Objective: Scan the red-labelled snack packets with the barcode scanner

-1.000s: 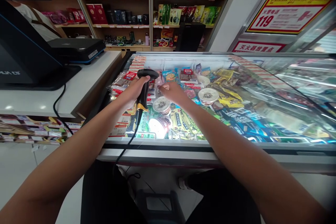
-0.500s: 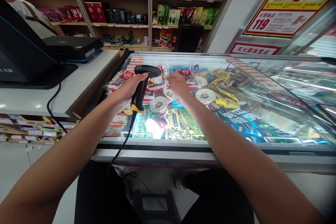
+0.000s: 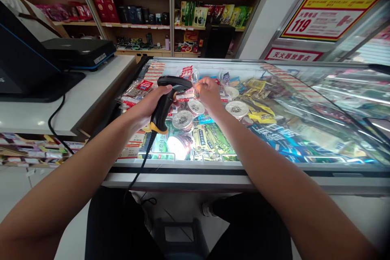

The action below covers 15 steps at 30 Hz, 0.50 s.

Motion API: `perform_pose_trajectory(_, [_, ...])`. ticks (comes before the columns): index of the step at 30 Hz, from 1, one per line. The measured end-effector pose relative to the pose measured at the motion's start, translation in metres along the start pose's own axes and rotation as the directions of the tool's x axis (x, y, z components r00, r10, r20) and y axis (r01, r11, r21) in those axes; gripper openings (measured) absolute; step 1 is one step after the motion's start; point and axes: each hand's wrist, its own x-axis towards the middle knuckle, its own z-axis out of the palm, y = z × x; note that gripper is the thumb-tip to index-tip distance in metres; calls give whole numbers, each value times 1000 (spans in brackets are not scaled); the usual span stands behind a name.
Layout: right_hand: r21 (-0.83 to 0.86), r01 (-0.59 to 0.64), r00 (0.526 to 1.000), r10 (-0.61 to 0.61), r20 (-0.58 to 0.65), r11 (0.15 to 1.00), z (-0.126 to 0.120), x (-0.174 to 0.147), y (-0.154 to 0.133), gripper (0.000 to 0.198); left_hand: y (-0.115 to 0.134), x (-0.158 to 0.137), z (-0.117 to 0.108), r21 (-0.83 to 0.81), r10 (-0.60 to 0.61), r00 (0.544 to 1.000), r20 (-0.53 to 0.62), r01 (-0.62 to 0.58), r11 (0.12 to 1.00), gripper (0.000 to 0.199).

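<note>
My left hand is wrapped round the handle of a black and yellow barcode scanner, its head tilted toward the right. Its cord hangs down over the front edge of the freezer. Just beyond the scanner head, my right hand pinches the edge of a clear plastic packet with a red label. The scanner hides part of that packet. Another clear packet with a red label lies left of my left hand. Below both hands are round white-lidded tubs.
A glass-topped freezer full of wrapped goods spans the front. At left, a counter bears a scale and a dark screen. Stocked shelves stand behind. A person is partly visible at far left. Beneath is a stool.
The packet in my right hand has turned so that its red label shows beyond the scanner. The scanner head has shifted slightly right. The view has moved a little.
</note>
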Motion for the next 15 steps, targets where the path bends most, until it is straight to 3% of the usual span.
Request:
perform_pose_trajectory(7, [-55, 41, 999, -42, -10, 998, -5, 1, -6, 14, 0, 4, -4, 22, 33, 999, 11, -33, 999, 48])
perform_pose_trajectory(10, [-297, 73, 983, -119, -139, 952, -24, 12, -9, 14, 1, 8, -12, 111, 92, 994, -65, -84, 990, 47])
perform_pose_trajectory(12, [-474, 29, 964, -149, -218, 880, -44, 22, -6, 14, 1, 11, -19, 245, 132, 980, -148, -93, 965, 47])
perform_pose_trajectory(15, [-591, -58, 960, -118, -255, 805, -74, 34, 4, 12, 2, 10, -25, 409, 199, 961, -193, -106, 906, 46])
